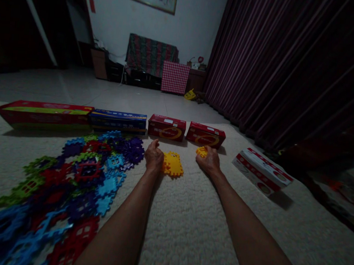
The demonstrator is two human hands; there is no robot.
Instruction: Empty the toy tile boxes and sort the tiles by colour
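"What have you got in your right hand?"

"A small yellow piece [202,151]. My right hand's [210,161] fingers are closed on it, probably because something that little suits a pinch. It's just in front of the right-hand red box [205,135]."

"And the left?"

"My left hand [154,157] is beside the flat yellow pieces [174,164] on the pale cover [186,214]. I can't tell whether its fingers are clamped on one or only resting there."

"Why do those lie away from the coloured heap [78,202]?"

"The heap on my left is overlapping and crowded; between my hands, I'd judge, yellow is easier to reach."

"And the boxes?"

"The long red box [47,116], blue box [117,122] and left-hand red box [166,128] line up with the right-hand one, perhaps to leave my arms room. The white-and-red box [262,170] sits apart, to my right."
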